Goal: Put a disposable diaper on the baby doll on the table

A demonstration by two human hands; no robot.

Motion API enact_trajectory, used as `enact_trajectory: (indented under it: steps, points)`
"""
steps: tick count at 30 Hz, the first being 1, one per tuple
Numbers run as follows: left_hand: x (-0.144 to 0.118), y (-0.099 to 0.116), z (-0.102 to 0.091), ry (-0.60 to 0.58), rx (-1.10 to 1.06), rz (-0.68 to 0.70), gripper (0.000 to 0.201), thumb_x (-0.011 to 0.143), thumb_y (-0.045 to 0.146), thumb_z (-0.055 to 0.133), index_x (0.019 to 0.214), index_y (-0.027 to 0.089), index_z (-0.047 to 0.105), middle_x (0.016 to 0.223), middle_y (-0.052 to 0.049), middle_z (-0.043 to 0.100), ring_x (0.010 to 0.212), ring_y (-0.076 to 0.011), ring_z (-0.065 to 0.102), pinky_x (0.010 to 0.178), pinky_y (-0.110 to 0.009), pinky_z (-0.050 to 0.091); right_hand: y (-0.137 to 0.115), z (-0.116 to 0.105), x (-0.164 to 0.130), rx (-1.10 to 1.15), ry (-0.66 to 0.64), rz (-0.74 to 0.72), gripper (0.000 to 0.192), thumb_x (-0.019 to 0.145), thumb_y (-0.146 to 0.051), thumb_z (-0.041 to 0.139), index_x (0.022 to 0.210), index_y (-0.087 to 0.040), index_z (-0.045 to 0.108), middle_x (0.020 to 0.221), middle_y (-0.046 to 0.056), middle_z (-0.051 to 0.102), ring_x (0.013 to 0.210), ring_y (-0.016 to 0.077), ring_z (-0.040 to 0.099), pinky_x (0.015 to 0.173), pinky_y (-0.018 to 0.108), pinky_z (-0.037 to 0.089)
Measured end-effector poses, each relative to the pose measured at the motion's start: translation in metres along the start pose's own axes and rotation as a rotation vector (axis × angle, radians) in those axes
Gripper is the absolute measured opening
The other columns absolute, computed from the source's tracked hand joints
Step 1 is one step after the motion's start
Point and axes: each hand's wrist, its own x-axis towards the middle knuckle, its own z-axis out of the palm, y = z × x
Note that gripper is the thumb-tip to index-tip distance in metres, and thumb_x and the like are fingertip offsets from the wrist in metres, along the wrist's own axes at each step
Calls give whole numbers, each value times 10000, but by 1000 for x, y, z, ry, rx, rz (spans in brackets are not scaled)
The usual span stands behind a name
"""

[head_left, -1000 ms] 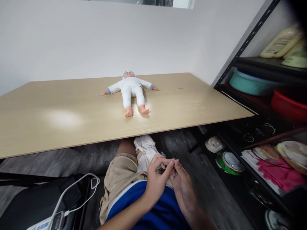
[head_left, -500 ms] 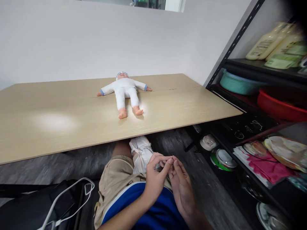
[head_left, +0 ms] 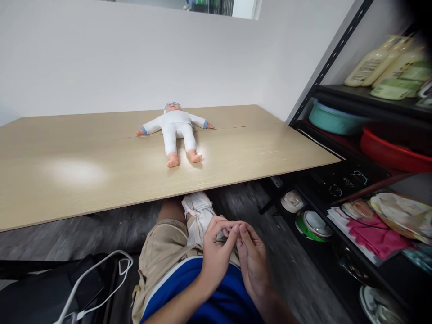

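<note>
Doll [head_left: 177,119] lies on the tabletop [head_left: 263,148]. Before its near edge, left grip [head_left: 215,252] and right grip [head_left: 252,256] seem idle, together, contents unclear; reaching forward would call for parting them.

One doll [head_left: 176,118], two hands [head_left: 216,253]

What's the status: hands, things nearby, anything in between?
Left hand and right hand: fingertips together, anything pinched unclear. Crumpled white item just beyond left hand. Doll face-up on table, table's near edge between it and hands.

Tabletop [head_left: 111,175] glossy, wood-look; doll suit [head_left: 176,120] matt cloth; red basin [head_left: 388,150] plastic
</note>
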Motion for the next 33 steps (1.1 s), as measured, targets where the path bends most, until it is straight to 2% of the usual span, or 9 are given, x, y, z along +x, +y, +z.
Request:
enact_trajectory:
  steps: [3,8,12,17,22,26,33]
  points:
    - [-1,-3,1,-8,6,-5,201,1041,411,767,1069,267,905,936,-52,711,919,-193,654,854,-304,520,5,-1,4,13,-2,3,431,766,-567,1010,920,-208,827,965,54,814,979,240,767,949,388,653]
    - [-2,-10,3,-22,5,-32,205,1030,427,777,1037,265,902,940,-51,711,899,-182,646,816,-283,517,11,-4,6,11,85,7,506,802,-685,941,774,-210,768,899,49,784,953,247,754,935,372,642]
    - [-1,-16,2,-5,2,-22,216,1034,427,770,1066,259,901,959,-58,718,898,-185,648,813,-287,520,13,-6,5,7,56,21,452,816,-674,933,861,-236,830,1002,51,812,1053,257,756,1024,384,623]
    - [0,-20,-2,2,8,3,220,1041,421,761,1099,260,899,957,-59,719,895,-194,658,820,-301,529,14,-4,2,45,21,47,412,771,-586,996,967,-250,860,1099,53,837,1129,256,754,1033,373,613]
    - [-2,-23,-6,4,19,22,204,1047,403,757,1121,272,894,952,-51,731,894,-190,661,830,-301,530,15,-2,1,49,28,59,422,724,-538,1026,965,-228,873,1107,78,848,1100,266,763,1017,390,618]
    - [-4,-27,-8,-1,18,22,212,1055,406,745,1149,283,889,950,-42,725,888,-183,656,836,-298,527,16,-3,0,-8,3,40,412,754,-546,999,968,-215,877,1106,99,849,1083,291,773,992,422,623]
    - [-4,-23,-14,0,20,2,249,1076,430,701,1168,288,883,1023,-57,759,992,-224,695,919,-343,542,23,-2,-1,-35,-30,55,440,724,-510,1020,1015,-211,878,1110,99,852,1083,288,777,967,410,625]
